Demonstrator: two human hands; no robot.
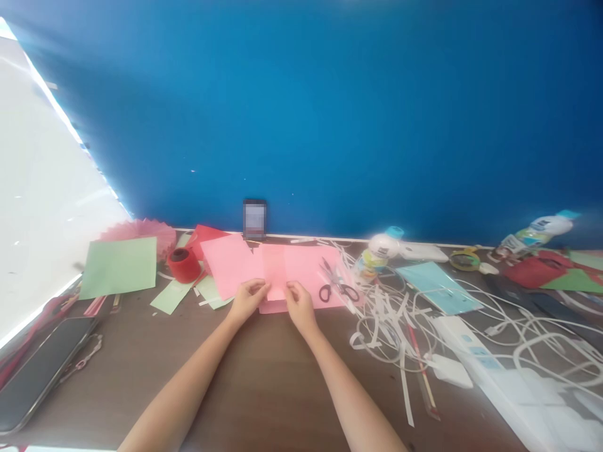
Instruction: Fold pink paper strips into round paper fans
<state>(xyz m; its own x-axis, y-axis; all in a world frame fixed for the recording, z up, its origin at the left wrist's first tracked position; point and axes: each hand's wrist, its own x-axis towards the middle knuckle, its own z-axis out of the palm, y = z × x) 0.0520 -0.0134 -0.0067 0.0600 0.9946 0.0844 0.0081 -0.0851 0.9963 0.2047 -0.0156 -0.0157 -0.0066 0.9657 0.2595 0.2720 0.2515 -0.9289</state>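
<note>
My left hand (249, 301) and my right hand (300, 307) face each other over the desk, thumbs and fingers pinched on the near end of a small pink paper piece (275, 269). Beneath it lies a larger pink sheet (308, 260), and another pink sheet (228, 265) rests at an angle by my left hand. Scissors (340, 287) with dark handles lie on the larger sheet, right of my right hand. How the small piece is folded is too blurred to tell.
To the left are a red tape roll (183, 265), green paper (119, 267) and a phone (44, 370). On the right, tangled white cables and paper strips (386, 320) spread around a bottle (377, 254), a blue packet (440, 287) and a power strip (475, 351). A blue wall (330, 125) stands behind.
</note>
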